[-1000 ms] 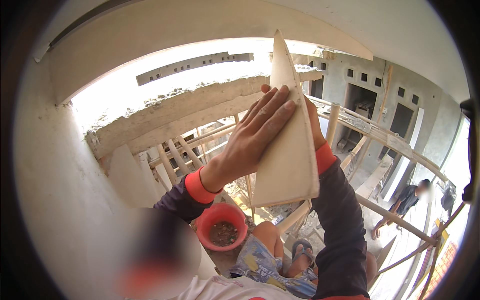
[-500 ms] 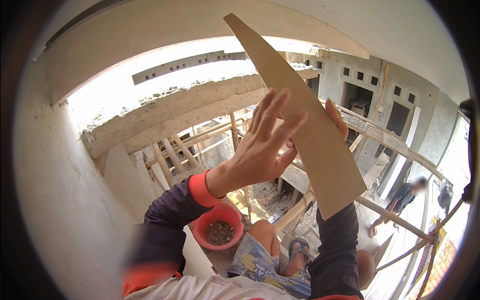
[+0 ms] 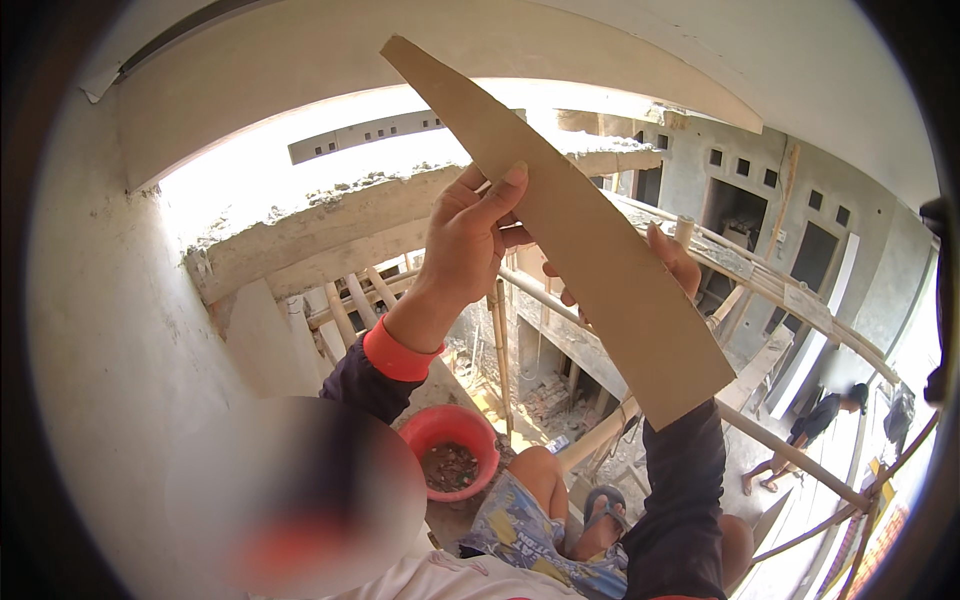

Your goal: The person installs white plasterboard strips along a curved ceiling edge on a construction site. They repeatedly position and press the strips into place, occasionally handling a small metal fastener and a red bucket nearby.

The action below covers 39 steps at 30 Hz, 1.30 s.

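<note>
The brown board (image 3: 600, 270) is in the air before the person, between the two hands. Its long axis runs aslant in the view, from the narrow tip at upper left to the wide, straight end at lower right, which covers part of the right sleeve (image 3: 690, 480). The left hand (image 3: 465, 235) is nearer to the narrow tip; from its grip the tip lies up and to the left, and the longer part of the board lies down and to the right. The thumb rests on the front face by the left edge, and some fingers go behind, so this grip is closed to about the thickness of the board.

The right hand (image 3: 676, 262) is lower and behind the board, nearer to the wide end. Its digits show at both long edges and seem to clasp the board across its width; the palm is hidden, so I cannot tell how firmly.

Compared with half a second ago, the left fingers are no longer spread beside the board but hold its edge, higher up. The tip points more to the left, while the right hand remains behind.
</note>
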Motion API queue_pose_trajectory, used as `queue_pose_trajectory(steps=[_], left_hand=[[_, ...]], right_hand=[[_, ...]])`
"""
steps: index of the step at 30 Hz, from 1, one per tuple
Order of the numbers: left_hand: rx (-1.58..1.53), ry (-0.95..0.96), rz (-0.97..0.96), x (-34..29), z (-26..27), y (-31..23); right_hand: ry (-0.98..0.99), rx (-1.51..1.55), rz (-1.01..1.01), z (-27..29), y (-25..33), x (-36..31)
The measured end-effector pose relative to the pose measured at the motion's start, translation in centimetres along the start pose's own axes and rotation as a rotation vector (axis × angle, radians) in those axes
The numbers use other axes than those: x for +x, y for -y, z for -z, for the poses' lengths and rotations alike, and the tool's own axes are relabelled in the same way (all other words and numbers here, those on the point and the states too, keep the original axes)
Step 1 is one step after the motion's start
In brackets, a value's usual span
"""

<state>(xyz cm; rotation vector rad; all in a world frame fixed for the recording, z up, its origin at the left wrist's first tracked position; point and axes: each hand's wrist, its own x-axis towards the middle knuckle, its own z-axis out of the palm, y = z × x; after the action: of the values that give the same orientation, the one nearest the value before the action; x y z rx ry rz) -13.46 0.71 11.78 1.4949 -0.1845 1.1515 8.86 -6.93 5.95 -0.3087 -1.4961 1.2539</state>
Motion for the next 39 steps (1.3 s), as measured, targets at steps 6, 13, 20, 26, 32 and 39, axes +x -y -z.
queue_pose_trajectory(steps=[6,13,20,26,32,39], left_hand=[[-0.129,0.131,-0.272,1.9,4.0,-3.7],[-0.04,0.147,-0.522,5.1,7.6,-8.6],[0.024,0.078,-0.611,6.8,7.6,-13.0],[0.275,-0.465,-0.484,8.6,6.7,-14.1],[0.296,-0.428,-0.504,11.4,8.3,-16.9],[0.379,-0.417,-0.696,13.7,10.5,-18.9]], right_hand=[[0.033,0.003,0.114,4.1,1.5,-2.6],[-0.404,-0.311,0.198,1.6,3.5,1.6],[-0.429,-0.068,0.36,-3.3,6.8,13.9],[-0.551,0.075,0.454,-5.3,7.9,19.9],[-0.517,-0.028,0.458,-5.4,8.6,22.7],[-0.497,-0.257,0.39,-3.3,4.6,17.4]])
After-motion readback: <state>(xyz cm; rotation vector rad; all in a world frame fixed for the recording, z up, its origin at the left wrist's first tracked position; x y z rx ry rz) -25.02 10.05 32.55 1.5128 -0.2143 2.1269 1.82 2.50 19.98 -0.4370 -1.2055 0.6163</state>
